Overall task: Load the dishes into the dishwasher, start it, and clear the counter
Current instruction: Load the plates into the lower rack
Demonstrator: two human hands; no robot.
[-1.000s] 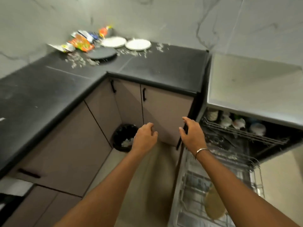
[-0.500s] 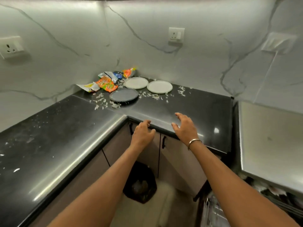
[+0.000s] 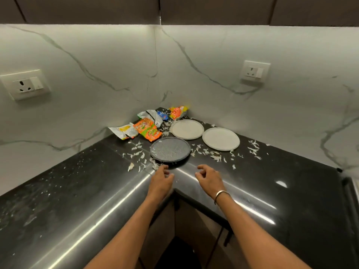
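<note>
- Head view, leftmost: snack wrappers (image 3: 147, 130) lie in the corner of the black counter (image 3: 77, 191).
- Left hand (image 3: 161, 181) is over the counter edge, fingers loosely curled and holding nothing, just beside the dark plate (image 3: 170, 150).
- Left white plate (image 3: 186, 129) lies flat behind the dark plate.
- Right hand (image 3: 209, 178) is loosely curled and empty.
- Right white plate (image 3: 221, 138) lies flat among white scraps (image 3: 215, 155).

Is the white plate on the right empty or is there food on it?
Empty. The right white plate shows a bare, even surface; the scraps lie on the counter beside it.
</note>
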